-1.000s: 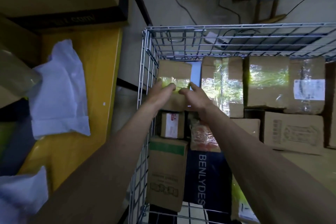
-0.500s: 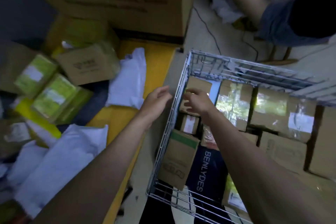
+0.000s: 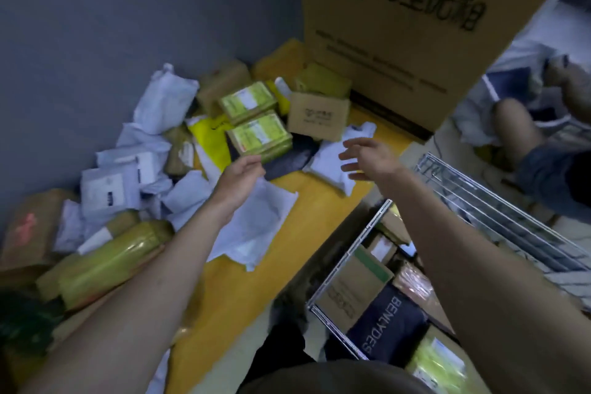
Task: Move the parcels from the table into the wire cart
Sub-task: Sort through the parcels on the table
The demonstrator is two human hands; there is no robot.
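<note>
- Cart (image 3: pixel 367 235): lower right, cut off by the frame edge; right forearm hides part of its load.
- Parcels (image 3: pixel 259 134): heaped on the yellow bench (image 3: pixel 319 201), labels blurred; the green-taped box's long axis runs left-right.
- Left hand (image 3: pixel 240 176): over a white mailer (image 3: pixel 256 227), fingers loose, empty.
- Right hand (image 3: pixel 367 158): fingers spread, empty.

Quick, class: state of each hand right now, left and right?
Left hand: open, holding nothing, over the parcels on the table.
Right hand: open, fingers spread, holding nothing.
</note>
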